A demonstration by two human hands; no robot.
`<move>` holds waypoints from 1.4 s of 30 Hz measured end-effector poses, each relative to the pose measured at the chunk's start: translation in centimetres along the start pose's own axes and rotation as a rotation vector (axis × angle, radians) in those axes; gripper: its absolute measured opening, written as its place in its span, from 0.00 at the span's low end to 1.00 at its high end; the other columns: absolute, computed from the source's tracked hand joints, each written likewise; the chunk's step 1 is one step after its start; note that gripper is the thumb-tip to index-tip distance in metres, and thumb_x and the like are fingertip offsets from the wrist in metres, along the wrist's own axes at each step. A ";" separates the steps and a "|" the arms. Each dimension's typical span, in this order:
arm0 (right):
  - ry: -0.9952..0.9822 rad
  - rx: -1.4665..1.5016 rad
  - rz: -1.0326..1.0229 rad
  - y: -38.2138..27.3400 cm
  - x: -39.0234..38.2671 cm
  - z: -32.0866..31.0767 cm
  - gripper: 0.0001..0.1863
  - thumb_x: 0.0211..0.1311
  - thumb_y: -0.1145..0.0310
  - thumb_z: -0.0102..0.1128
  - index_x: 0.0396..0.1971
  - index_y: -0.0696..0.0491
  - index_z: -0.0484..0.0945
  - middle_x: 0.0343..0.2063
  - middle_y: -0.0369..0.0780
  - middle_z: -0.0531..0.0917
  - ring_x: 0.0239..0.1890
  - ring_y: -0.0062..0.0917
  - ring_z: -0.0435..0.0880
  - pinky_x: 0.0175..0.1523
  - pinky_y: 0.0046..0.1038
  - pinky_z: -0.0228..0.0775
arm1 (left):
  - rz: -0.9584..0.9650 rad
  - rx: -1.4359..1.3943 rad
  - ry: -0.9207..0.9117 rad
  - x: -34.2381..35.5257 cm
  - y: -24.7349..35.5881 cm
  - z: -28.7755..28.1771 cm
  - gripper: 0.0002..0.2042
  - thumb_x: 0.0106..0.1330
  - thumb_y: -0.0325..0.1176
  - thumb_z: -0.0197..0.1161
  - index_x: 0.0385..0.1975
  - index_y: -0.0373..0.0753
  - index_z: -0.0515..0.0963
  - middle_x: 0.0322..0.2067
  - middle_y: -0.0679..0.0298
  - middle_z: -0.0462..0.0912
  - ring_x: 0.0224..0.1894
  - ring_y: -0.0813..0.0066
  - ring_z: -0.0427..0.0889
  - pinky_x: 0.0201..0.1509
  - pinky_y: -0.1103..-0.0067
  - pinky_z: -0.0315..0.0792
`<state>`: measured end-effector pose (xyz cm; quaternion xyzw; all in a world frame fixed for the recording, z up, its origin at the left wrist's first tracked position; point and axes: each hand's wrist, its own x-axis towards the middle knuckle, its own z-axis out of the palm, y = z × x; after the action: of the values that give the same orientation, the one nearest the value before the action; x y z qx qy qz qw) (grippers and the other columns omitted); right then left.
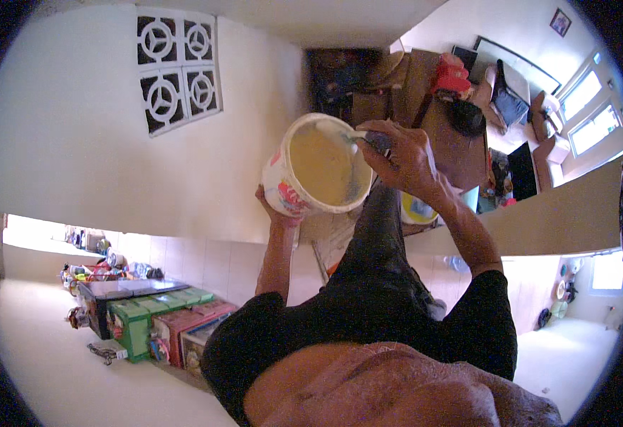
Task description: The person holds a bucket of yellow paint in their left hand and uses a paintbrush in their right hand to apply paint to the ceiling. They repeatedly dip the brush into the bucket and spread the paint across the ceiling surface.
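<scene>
A white plastic bucket [274, 176] with red print is tilted toward me, and pale yellowish-tan paint-like liquid [320, 169] shows inside. My left hand [279, 212] is wrapped round its lower left side, the fingers partly behind it. At the bucket's right rim, my right hand [407, 158] grips a small dark tool [377, 141] with a pale end over the opening. Whether that tool is a brush or a scraper cannot be made out. Whitish smears mark the bucket's inner wall near it.
A pale wall [240, 135] with a patterned vent block [180, 71] rises on the left. Beyond the bucket stands a brown table [457, 146] bearing red items [451, 77]. Another container [418, 208], yellow and blue, sits below my right forearm. Green and red cabinets [134, 324] stand behind left.
</scene>
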<state>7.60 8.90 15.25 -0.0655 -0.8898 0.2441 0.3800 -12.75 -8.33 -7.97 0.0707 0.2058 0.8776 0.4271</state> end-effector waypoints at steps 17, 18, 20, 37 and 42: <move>-0.063 0.125 -0.181 3.0 -1.0 0.9 0.15 0.55 0.71 0.65 0.42 0.58 0.79 0.31 0.45 0.85 0.29 0.30 0.86 0.37 0.29 0.79 | -0.241 -0.197 -0.018 0.8 0.3 -2.3 0.42 0.57 0.71 0.39 0.66 0.47 0.58 0.66 0.61 0.61 0.66 0.56 0.59 0.68 0.54 0.53; -0.048 0.086 -0.278 3.3 -1.3 1.1 0.15 0.54 0.71 0.66 0.43 0.57 0.80 0.32 0.45 0.85 0.30 0.32 0.86 0.38 0.29 0.79 | -0.221 -0.064 -0.003 0.5 -0.1 -1.3 0.42 0.57 0.71 0.39 0.66 0.48 0.57 0.66 0.61 0.61 0.66 0.56 0.58 0.68 0.55 0.53; -0.041 -0.008 -0.347 3.2 -2.1 0.6 0.15 0.54 0.72 0.66 0.43 0.56 0.80 0.34 0.45 0.85 0.30 0.35 0.86 0.37 0.30 0.80 | -0.166 0.098 0.018 0.2 -0.4 0.6 0.42 0.57 0.71 0.40 0.66 0.48 0.58 0.65 0.61 0.62 0.65 0.56 0.60 0.67 0.54 0.55; -0.109 0.667 0.578 3.7 -3.1 2.3 0.11 0.60 0.65 0.63 0.33 0.59 0.82 0.25 0.39 0.86 0.26 0.22 0.84 0.32 0.28 0.78 | -0.370 -0.351 -0.326 1.5 1.0 -2.3 0.42 0.54 0.72 0.44 0.62 0.45 0.64 0.62 0.60 0.66 0.60 0.52 0.66 0.62 0.52 0.61; -0.015 0.173 0.342 1.6 -0.7 0.9 0.12 0.54 0.64 0.67 0.36 0.52 0.83 0.27 0.40 0.86 0.28 0.28 0.85 0.37 0.32 0.78 | -0.184 -0.141 -0.114 0.9 0.3 1.5 0.42 0.54 0.71 0.45 0.63 0.46 0.63 0.61 0.61 0.68 0.57 0.56 0.69 0.54 0.56 0.68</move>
<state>7.38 9.71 13.50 -0.1812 -0.8441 0.3813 0.3306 -13.06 -7.38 -6.48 0.0712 0.1245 0.8416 0.5207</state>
